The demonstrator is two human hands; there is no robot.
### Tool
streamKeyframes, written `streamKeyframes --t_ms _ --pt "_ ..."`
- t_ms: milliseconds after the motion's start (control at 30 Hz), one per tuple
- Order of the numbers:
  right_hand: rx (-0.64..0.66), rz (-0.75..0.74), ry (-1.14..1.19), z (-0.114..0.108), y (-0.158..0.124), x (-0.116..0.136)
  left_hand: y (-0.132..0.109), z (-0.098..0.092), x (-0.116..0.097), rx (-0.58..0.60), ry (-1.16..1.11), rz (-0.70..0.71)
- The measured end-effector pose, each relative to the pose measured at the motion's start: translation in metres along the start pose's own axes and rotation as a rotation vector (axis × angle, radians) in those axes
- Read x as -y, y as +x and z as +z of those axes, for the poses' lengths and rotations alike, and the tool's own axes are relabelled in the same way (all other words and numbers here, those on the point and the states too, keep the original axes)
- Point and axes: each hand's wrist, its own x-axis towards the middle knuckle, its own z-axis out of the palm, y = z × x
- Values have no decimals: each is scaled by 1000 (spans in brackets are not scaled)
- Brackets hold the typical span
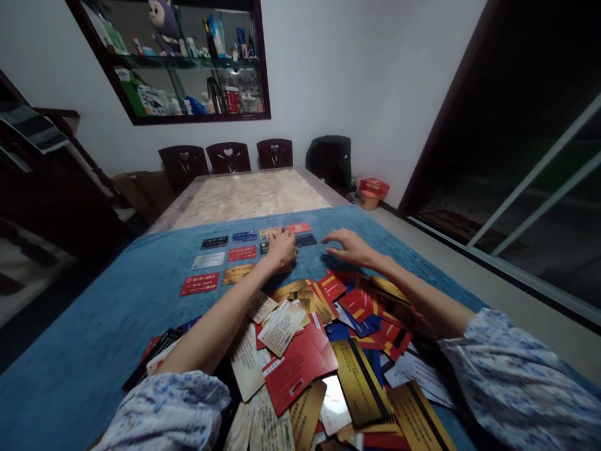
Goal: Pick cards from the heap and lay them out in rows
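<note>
A loose heap of plastic cards (328, 351), red, gold, blue, black and white, lies on a blue cloth (94, 338) in front of me. Beyond it, several cards (225, 260) are laid out flat in neat rows. My left hand (282, 247) reaches over the heap to the right end of those rows, fingers curled down onto a card there; whether it grips that card is hidden. My right hand (350, 245) hovers just right of it, palm down with fingers spread, holding nothing, above bare blue cloth near a dark card (306, 240).
The blue cloth covers the near part of a long table; its far part (248, 197) shows a pale patterned top. Three dark chairs (228, 156) stand at the far end, a dark bag (331, 160) beside them. A glass door runs along the right.
</note>
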Motion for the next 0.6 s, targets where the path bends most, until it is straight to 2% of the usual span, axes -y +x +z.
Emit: streamKeyframes --t_ms 167,367,600 --pt "-12 -97 10 -5 -25 14 -16 -8 -4 -4 -82 17" --pt "-42 -147 62 -3 -53 37 -45 -22 -15 0 -133 54" --pt "80 -198 78 -5 -72 59 -99 -39 -36 46 -136 183"
